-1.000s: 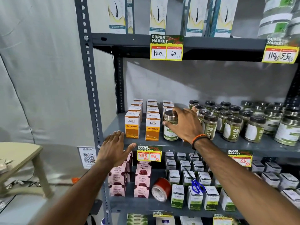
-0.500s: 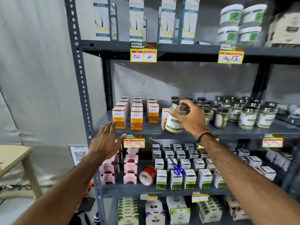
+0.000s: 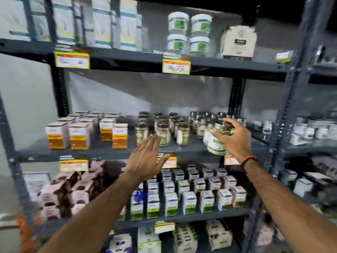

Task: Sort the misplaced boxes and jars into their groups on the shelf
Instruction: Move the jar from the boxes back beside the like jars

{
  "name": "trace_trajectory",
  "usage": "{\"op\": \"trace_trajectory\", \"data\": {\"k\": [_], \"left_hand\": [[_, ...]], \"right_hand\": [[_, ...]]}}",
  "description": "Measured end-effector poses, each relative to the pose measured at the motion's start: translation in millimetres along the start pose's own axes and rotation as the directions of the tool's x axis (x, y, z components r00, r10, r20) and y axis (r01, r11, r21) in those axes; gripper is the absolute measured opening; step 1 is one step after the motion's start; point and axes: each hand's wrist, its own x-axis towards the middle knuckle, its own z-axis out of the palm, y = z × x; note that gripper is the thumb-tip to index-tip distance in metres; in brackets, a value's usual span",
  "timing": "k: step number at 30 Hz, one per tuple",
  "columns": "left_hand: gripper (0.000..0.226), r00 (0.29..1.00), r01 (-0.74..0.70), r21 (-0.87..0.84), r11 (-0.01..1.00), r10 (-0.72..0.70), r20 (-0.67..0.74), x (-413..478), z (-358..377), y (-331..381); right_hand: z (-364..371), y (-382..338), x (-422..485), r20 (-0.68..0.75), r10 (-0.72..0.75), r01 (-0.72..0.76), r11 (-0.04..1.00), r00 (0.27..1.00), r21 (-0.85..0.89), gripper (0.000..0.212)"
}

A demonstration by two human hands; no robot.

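Our right hand (image 3: 235,138) grips a jar (image 3: 218,138) w/ fingers (image 3: 231,123) curled over its silver lid and thumb across the white-and-green label; jar is tilted, held in the air just in front of the middle shelf (image 3: 109,152), at the right end of the jar group. Label text too blurred to read. An orange-and-black band (image 3: 249,159) sits on that wrist.

Our left hand (image 3: 145,159) is open, fingers straight and together, thumb out to the right, holding nothing; it's in front of the shelf edge, below the dark-lidded jars (image 3: 164,130).

On the middle shelf: white-and-orange boxes (image 3: 78,134) at left in rows, one of them (image 3: 119,136) standing a bit apart to the right, near the jars. Dark-lidded jars w/ green labels fill the centre, silver-lidded jars (image 3: 202,125) stand at right, just behind the held one. No brand legible, whole frame is motion-blurred.

Yellow price tags (image 3: 72,60) hang on the shelf edges; digits can't be made out. Top shelf: tall white-and-teal cartons (image 3: 102,22), stacked white tubs w/ green labels (image 3: 189,33), a beige box (image 3: 238,42). Below: pink-and-brown boxes (image 3: 73,189) at left, white-and-green boxes (image 3: 191,196) at right, something blue (image 3: 139,196) among them.

Rack is dark grey metal w/ perforated uprights (image 3: 60,92); pale grey sheeting (image 3: 25,99) behind and to the left. A second rack (image 3: 295,106) adjoins at right.
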Motion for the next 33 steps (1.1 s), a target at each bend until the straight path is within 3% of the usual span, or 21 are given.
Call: {"op": "trace_trajectory", "data": {"k": [5,9,17,22,33], "left_hand": [[0.08,0.998,0.001,-0.006,1.0,-0.001,0.063,57.5,56.1,105.3],[0.08,0.99,0.059,-0.025,0.998,-0.055,0.128,95.7,86.1,139.2],[0.073,0.954,0.133,0.008,0.991,-0.13,0.27,131.3,130.8,151.0],[0.063,0.956,0.098,0.087,0.991,-0.118,0.269,133.8,149.6,143.6],[0.063,0.967,0.064,0.122,0.99,-0.092,0.237,132.6,161.3,136.2]], "right_hand": [[-65.3,87.7,39.0,0.023,0.018,-0.018,1.0,1.0,-0.021,0.066],[-93.6,137.9,70.4,0.004,0.018,-0.018,0.998,1.0,-0.054,0.068],[-89.4,208.5,117.1,-0.016,0.144,-0.145,0.984,0.989,-0.104,0.086],[-67.4,230.4,128.5,0.038,0.184,-0.177,0.974,0.982,-0.139,0.088],[-41.3,249.3,116.1,0.109,0.28,-0.263,0.954,0.954,-0.143,0.095]]}}
